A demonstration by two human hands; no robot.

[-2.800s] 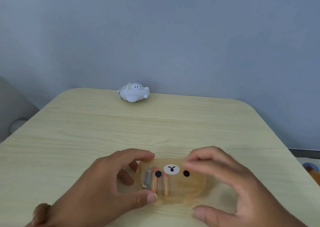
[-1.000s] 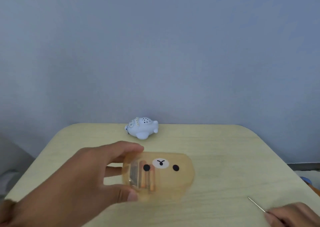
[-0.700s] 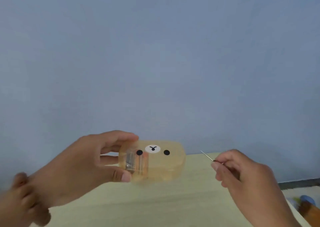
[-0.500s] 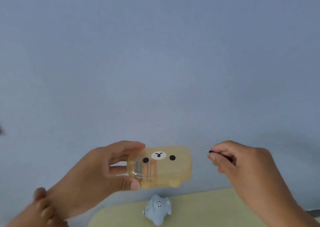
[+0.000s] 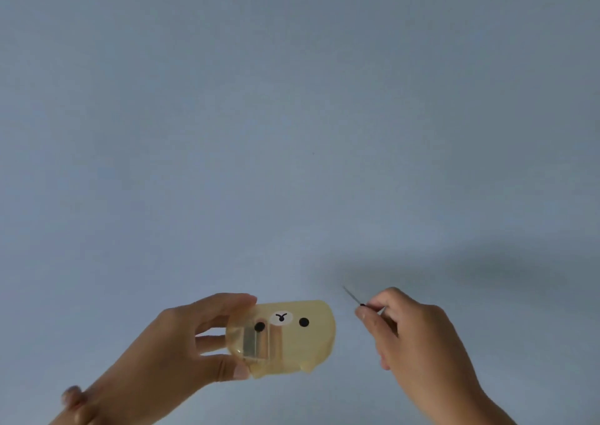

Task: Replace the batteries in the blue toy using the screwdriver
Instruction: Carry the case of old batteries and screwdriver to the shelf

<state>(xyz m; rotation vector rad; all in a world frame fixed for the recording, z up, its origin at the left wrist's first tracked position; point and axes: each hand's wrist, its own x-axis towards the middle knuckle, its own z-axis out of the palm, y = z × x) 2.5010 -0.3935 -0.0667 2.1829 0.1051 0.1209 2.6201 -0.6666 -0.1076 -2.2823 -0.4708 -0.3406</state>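
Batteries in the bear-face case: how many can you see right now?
2. A silvery one lies at the case's left end, by the left hand's fingers; a coppery one lies beside it, under the nose. The tinted plastic may hide more.

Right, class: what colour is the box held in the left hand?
Translucent amber-yellow box, printed with a bear face; the head view shows it.

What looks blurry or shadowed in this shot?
Head view: soft even light, no glare; a broad dim shadow on the wall above the right hand; the screwdriver shaft is faint and smeared; the translucent bear-face case in the left hand is fairly sharp; the bottom-left corner is blurred.
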